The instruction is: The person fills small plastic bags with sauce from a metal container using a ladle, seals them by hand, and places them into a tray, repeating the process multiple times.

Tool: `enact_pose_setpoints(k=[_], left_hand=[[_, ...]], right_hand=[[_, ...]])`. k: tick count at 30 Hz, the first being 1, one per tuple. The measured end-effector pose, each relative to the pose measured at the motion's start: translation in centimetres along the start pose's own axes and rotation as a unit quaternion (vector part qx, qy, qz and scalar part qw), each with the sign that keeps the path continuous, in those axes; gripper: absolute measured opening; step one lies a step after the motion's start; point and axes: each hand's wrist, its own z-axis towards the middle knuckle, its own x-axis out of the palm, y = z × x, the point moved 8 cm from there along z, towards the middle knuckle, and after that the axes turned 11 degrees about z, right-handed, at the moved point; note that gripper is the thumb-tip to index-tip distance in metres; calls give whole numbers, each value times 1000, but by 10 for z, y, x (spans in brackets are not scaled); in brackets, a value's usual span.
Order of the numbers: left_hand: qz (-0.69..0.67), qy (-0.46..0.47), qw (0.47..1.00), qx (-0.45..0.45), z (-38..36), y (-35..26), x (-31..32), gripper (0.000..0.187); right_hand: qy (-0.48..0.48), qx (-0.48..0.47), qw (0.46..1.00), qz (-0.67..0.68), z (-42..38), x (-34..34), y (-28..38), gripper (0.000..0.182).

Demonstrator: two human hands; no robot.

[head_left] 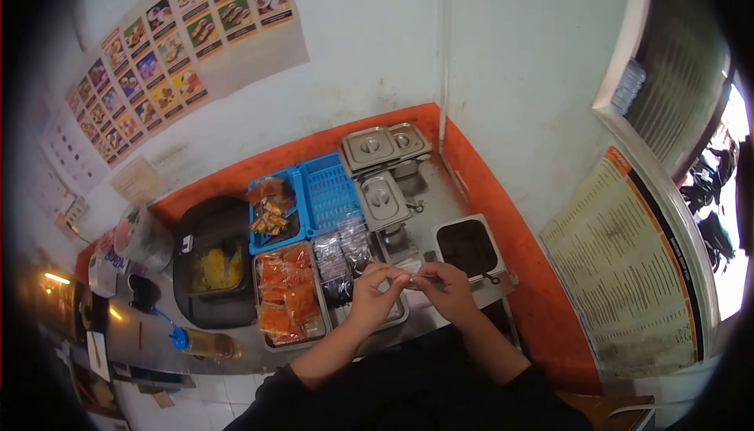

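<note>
My left hand and my right hand meet in front of me, thumbs and fingertips pinched together. Between them shows a small piece of clear plastic, perhaps a little bag; its exact shape is too small to make out. Below and behind the hands is a metal tray with several small clear packets of dark contents. Just left of it, a metal tray holds several clear bags of orange-red sauce. To the right of my hands stands a metal container with a dark inside.
Lidded steel pans stand at the back. Two blue baskets sit beside them, the left one with packets. Farther left are a black tray with yellow food, a squeeze bottle and a clear tub. Walls border the counter.
</note>
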Motion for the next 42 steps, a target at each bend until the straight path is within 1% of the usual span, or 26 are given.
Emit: enact_pose_setpoints(k=[2,5,7,8,10,11,13,15,16,18,19,21,22,23,24,25,26,27,29,31,32,35,37,38,40,42], left_hand=[[42,-29,999,-7,-8,2,-13,8],[47,-15,997,-62,-21,31,-31,8],[91,69,993,-26,-29,32,-35,10],[92,65,993,-32,-34,40,-42,10],[75,73,993,-57,-49,57,-48,12],[77,70,993,-61,-56,61,-49,12],[0,35,991,-127,-69,72,-54,12],[-28,29,986,-161,-72,81,-52,12],[-57,26,979,-193,-73,88,-49,12],[-51,8,973,-224,-65,114,-42,14],[-46,-7,967,-251,-58,134,-37,17],[-3,-55,972,-227,-32,166,-29,21],[99,-43,975,-193,-15,199,-20,21],[198,-32,967,-156,-1,222,-13,21],[195,-29,968,-154,6,225,-11,21],[280,-41,945,-164,13,227,-14,20],[363,-53,914,-173,20,229,-17,19],[361,-49,916,-170,26,225,-18,19],[438,-42,879,-184,35,217,-24,19],[440,-47,877,-187,36,220,-26,19],[443,-59,873,-193,34,221,-28,19],[476,-59,864,-155,37,218,-27,27],[492,-60,858,-136,40,207,-30,31],[495,-75,858,-116,41,198,-32,33],[498,-92,857,-97,38,192,-33,34],[390,-166,905,-27,27,186,-38,31]], right_hand=[[22,34,999,26,1,15,-17,9],[60,64,995,42,-3,34,-55,8],[95,102,988,64,-8,50,-59,9],[122,137,980,82,-12,59,-63,9],[140,164,973,87,-19,72,-73,10],[158,207,959,109,-23,78,-78,11],[179,250,942,132,-25,87,-81,12],[198,305,926,101,-28,93,-91,15],[200,306,925,102,-27,96,-92,15],[105,282,928,221,-18,91,-94,20],[104,285,927,222,-21,91,-109,20],[52,206,977,-28,-24,65,-153,22],[48,209,976,-31,-31,58,-171,22],[32,142,978,-151,-33,46,-178,22],[15,72,960,-269,-30,39,-167,22],[16,145,958,-248,-31,31,-174,18],[12,147,957,-251,-33,28,-178,18],[11,117,951,-286,-37,27,-180,17],[4,92,943,-321,-41,25,-192,16],[52,181,914,-360,-48,29,-217,17],[50,186,913,-360,-51,29,-220,17],[42,185,920,-343,-45,29,-219,15],[12,118,925,-360,-34,28,-194,11],[11,118,925,-360,-34,28,-194,11],[-39,150,951,-268,-37,21,-200,12],[-33,119,943,-308,-40,21,-217,13]])
